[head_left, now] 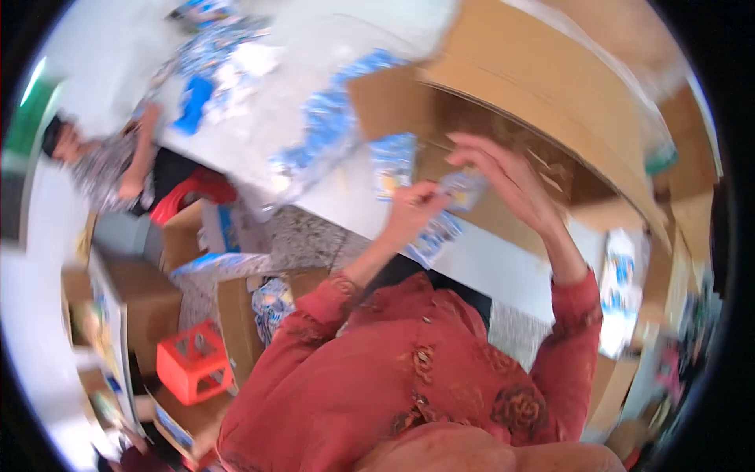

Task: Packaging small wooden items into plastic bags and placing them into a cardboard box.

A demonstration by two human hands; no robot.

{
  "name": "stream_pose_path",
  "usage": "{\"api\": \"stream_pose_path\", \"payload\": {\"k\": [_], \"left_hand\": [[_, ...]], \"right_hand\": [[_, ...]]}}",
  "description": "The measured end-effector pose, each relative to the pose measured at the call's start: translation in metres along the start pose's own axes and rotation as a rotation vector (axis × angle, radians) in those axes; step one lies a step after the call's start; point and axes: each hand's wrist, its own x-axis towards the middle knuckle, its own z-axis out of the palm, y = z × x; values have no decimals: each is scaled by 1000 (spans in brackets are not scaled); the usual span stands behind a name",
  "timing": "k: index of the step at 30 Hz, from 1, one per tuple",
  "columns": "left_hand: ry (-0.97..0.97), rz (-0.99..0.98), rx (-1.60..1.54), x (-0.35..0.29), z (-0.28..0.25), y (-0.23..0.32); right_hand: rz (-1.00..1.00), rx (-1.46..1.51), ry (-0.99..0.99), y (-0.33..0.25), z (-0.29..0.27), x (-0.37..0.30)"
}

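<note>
A small, see-through plastic packet (464, 189) with a bluish-grey tint, slanted in mid-air, pinched at its near edge by the left hand (413, 212) and perhaps touching the right hand (507, 179); blur hides its contents.

One left hand (413, 211), one right hand (511, 177), one small packet (464, 189) between them, two patterned packets (393, 157) by the worktop (346, 200)'s near edge, one large carton (543, 71) toward its right end.
</note>
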Motion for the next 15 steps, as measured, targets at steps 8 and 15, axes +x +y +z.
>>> {"api": "stream_pose_path", "payload": {"k": [8,15], "left_hand": [[-12,38,-248,-4,12,11],[29,123,-248,-3,13,9]], "right_hand": [[-65,-227,-52,-2,11,-10],[-145,-387,-33,4,21,-16]]}}
